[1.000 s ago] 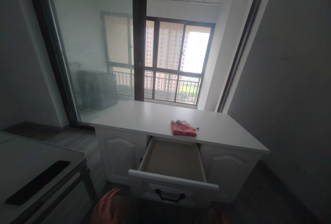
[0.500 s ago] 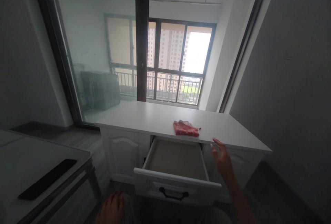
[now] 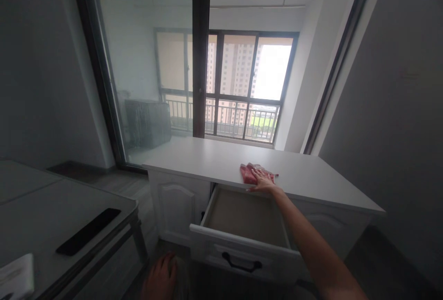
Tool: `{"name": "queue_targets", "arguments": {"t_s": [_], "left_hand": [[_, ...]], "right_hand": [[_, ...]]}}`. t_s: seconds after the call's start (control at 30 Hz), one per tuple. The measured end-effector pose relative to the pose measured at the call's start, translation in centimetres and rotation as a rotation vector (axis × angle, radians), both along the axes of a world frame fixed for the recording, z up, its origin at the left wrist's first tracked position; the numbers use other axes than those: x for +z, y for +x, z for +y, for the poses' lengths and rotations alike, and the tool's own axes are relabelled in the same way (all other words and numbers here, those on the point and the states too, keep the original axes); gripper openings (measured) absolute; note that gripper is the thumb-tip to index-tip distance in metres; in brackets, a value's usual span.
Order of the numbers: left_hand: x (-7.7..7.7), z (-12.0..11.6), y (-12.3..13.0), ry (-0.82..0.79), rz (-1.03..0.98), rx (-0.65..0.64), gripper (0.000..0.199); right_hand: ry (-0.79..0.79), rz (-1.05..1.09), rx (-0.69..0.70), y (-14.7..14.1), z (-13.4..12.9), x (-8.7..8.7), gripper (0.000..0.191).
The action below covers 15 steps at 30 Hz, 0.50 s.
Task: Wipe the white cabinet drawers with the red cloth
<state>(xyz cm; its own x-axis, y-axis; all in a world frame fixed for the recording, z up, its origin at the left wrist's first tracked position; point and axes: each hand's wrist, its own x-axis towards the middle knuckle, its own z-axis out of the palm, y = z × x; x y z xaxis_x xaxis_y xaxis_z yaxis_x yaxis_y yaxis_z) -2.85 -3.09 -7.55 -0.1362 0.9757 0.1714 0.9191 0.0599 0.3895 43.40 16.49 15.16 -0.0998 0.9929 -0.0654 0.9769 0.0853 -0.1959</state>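
Observation:
On the white cabinet top point(image 3: 194, 157) lies a folded red cloth point(image 3: 246, 173) with paler edges. My right hand point(image 3: 262, 182) reaches over it, fingers spread and resting on the cloth, the thumb side near the counter's front edge. Below, a white drawer point(image 3: 238, 212) is pulled out, its inside bare, with a black handle point(image 3: 241, 263) on the front. At the bottom, my left hand point(image 3: 161, 277) rests on my knee point(image 3: 182, 274), dim, with its fingers laid out and nothing seen in them.
To the left stands a low table point(image 3: 31, 212) bearing a long black object point(image 3: 89, 231) and a white object point(image 3: 17, 276) cut off by the frame. A dark-framed glass sliding door point(image 3: 201, 60) rises behind the cabinet. Beyond the glass is a covered box-like object point(image 3: 148, 122).
My right hand has moved left and forward from beside the drawer onto the red cloth. The view has shifted slightly left. My left hand stays on the knee.

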Motion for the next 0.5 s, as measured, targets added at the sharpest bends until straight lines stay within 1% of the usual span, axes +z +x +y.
{"name": "queue_targets", "arguments": {"t_s": [0.13,0.27,0.33,0.4,0.5], "left_hand": [[0.5,-0.3,0.0,-0.019,-0.030,0.014,0.059],[1.7,-0.7,0.1,0.010,0.001,-0.024,0.052],[2.1,-0.8,0.2,0.005,0.000,-0.029,0.051],[2.2,-0.7,0.3,-0.015,-0.014,-0.018,0.052],[1.7,-0.5,0.3,-0.043,-0.029,-0.010,0.056]], "right_hand": [[0.066,0.010,-0.026,-0.7,-1.0,-0.8,0.099],[0.218,0.026,-0.062,-2.1,-3.1,-1.5,0.071],[0.279,0.030,-0.077,-2.8,-4.2,-2.0,0.065],[0.322,0.013,-0.079,-3.5,-5.0,-2.4,0.063],[0.359,-0.028,-0.071,-4.2,-5.8,-2.9,0.062]]}}
